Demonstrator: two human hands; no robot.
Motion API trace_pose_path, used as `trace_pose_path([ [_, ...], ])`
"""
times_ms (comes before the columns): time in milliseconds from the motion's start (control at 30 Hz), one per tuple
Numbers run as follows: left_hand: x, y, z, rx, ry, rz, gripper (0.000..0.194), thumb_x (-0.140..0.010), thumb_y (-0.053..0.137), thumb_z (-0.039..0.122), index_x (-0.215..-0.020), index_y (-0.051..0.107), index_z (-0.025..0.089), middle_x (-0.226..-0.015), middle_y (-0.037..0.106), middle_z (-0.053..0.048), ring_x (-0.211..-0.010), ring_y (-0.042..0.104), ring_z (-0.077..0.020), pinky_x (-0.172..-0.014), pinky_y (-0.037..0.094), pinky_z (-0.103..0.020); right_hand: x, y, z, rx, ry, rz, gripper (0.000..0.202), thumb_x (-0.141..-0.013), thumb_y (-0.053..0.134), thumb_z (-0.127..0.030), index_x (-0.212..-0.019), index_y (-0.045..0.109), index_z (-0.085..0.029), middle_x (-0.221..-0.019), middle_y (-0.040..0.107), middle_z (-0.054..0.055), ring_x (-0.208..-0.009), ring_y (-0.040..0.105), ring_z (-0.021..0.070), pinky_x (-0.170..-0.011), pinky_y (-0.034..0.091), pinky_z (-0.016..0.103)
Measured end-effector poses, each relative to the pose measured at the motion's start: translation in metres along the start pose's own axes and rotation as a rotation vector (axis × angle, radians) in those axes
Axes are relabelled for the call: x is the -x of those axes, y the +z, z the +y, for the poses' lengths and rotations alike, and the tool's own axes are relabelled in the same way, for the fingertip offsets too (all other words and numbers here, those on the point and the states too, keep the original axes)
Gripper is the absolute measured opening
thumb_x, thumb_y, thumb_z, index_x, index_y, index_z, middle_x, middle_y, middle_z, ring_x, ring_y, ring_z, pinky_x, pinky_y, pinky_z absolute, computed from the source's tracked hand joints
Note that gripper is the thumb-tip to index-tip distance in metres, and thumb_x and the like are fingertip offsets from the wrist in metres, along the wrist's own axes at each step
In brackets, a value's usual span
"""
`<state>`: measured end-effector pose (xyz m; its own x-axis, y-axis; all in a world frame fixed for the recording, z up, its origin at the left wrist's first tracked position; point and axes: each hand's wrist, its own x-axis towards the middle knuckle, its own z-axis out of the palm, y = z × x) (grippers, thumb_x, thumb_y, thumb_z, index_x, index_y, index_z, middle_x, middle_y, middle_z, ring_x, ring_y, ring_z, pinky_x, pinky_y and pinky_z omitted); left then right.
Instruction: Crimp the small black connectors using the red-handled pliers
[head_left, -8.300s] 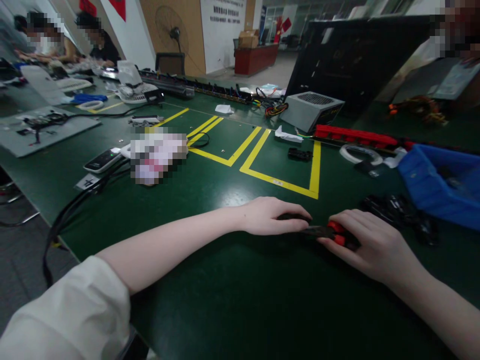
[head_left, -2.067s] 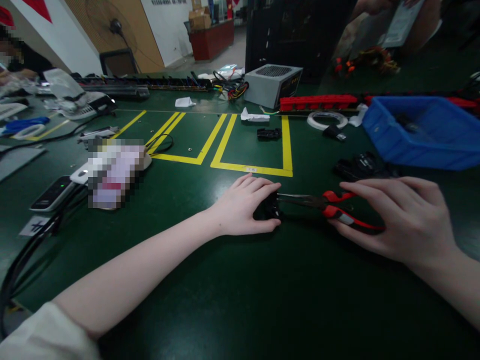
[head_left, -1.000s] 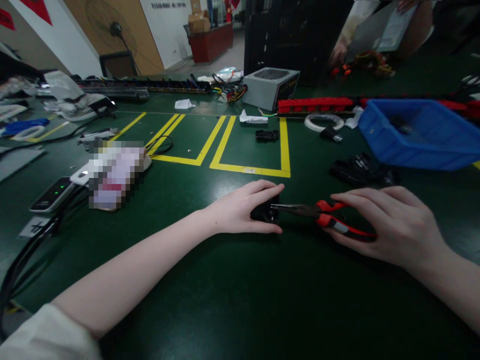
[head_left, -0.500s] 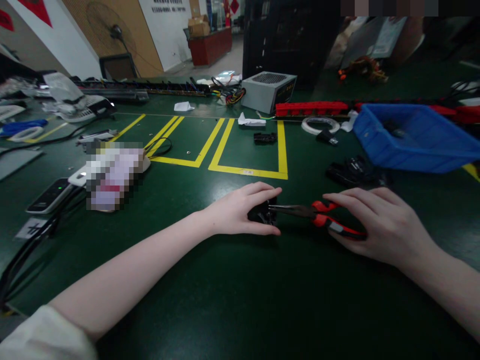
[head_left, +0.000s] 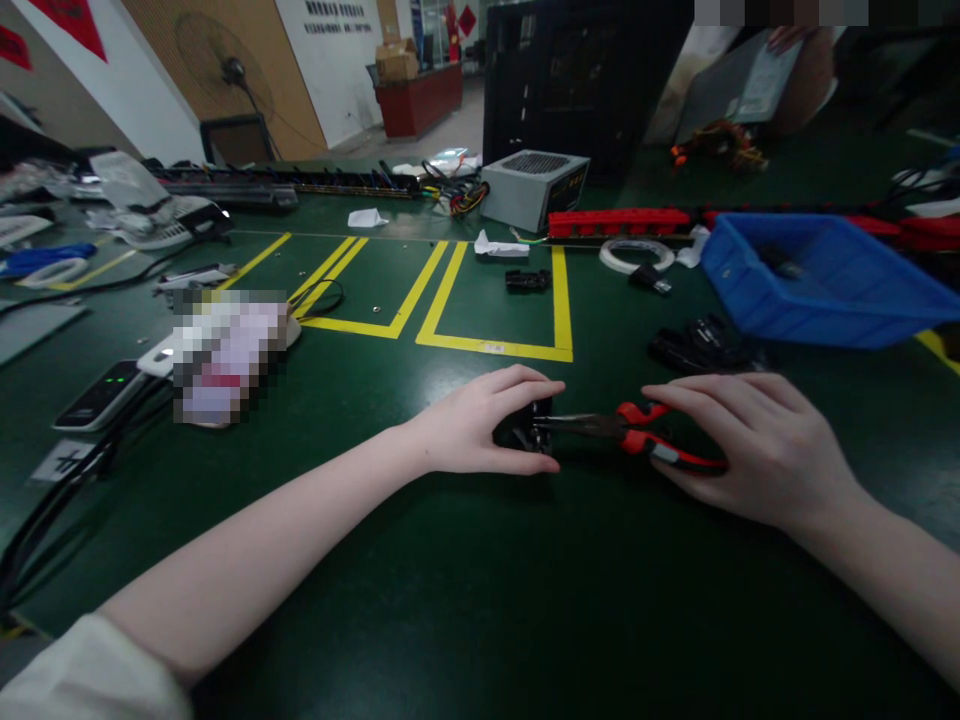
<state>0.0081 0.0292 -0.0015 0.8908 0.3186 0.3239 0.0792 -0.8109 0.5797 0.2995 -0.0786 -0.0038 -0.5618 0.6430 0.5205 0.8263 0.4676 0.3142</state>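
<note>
Between the thumb and fingers of my left hand (head_left: 499, 420) is a small black part (head_left: 531, 428), held down on the dark green table (head_left: 465, 590). My right hand (head_left: 765, 440) grips red-and-black long-nose pliers (head_left: 637, 430) by the handles. The plier tips point left and reach the black part; whether the jaws pinch it is too small to tell. Another small black part (head_left: 527, 281) lies farther back inside a yellow-taped rectangle.
A blue bin (head_left: 825, 300) stands at the right, with black parts (head_left: 701, 345) in front of it. Farther back are a grey power supply (head_left: 532, 185) and a white ring (head_left: 636, 256). Cables and a white device (head_left: 100, 392) lie left. A person's hand (head_left: 791, 38) shows at top right.
The pliers and my right hand have shifted slightly left relative to the black part. The view has moved a little. My left hand keeps its grip.
</note>
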Motion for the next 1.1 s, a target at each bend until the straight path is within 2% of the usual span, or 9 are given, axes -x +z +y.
trace_pose_path([
  [233,-0.001,-0.002,0.003,0.007,-0.066,0.006,0.064,-0.087,0.067,0.047,-0.141,0.047,0.020,-0.137,0.054,-0.014,-0.124,0.056,-0.0294,-0.104,0.049,-0.047,0.000,-0.001,0.000,0.020,0.024,0.036,0.038,-0.084,0.065,-0.029,-0.117,0.058,-0.011,-0.098,0.069,0.014,-0.086,0.065,0.0250,-0.076,0.047,0.039],
  [433,-0.001,-0.004,0.005,-0.013,-0.104,-0.048,0.063,-0.091,0.061,0.047,-0.143,0.044,0.016,-0.141,0.052,-0.015,-0.125,0.055,-0.0274,-0.103,0.050,-0.045,0.002,-0.002,-0.001,-0.079,0.073,0.030,0.038,-0.082,0.064,-0.026,-0.119,0.059,-0.016,-0.101,0.070,0.011,-0.088,0.066,0.0246,-0.074,0.047,0.037],
  [733,-0.002,-0.004,0.008,0.017,-0.147,-0.075,0.065,-0.088,0.065,0.047,-0.145,0.044,0.022,-0.142,0.052,-0.013,-0.126,0.055,-0.0285,-0.102,0.051,-0.046,0.005,-0.004,-0.002,-0.110,0.089,0.051,0.039,-0.082,0.062,-0.027,-0.120,0.058,-0.017,-0.103,0.070,0.011,-0.087,0.065,0.0229,-0.074,0.048,0.037],
  [867,-0.001,0.000,0.008,-0.030,-0.125,-0.030,0.071,-0.085,0.071,0.045,-0.146,0.042,0.024,-0.145,0.048,-0.013,-0.130,0.052,-0.0294,-0.106,0.049,-0.048,0.009,-0.001,-0.003,-0.127,0.116,0.045,0.039,-0.082,0.061,-0.026,-0.120,0.058,-0.017,-0.103,0.070,0.012,-0.085,0.064,0.0225,-0.075,0.048,0.038],
  [1100,0.000,0.002,0.008,-0.105,-0.099,-0.041,0.067,-0.086,0.070,0.044,-0.145,0.044,0.026,-0.152,0.043,-0.013,-0.138,0.045,-0.0311,-0.111,0.045,-0.052,0.009,0.000,-0.003,-0.142,0.126,0.036,0.038,-0.083,0.059,-0.027,-0.119,0.057,-0.017,-0.102,0.069,0.012,-0.083,0.062,0.0216,-0.074,0.048,0.038],
])
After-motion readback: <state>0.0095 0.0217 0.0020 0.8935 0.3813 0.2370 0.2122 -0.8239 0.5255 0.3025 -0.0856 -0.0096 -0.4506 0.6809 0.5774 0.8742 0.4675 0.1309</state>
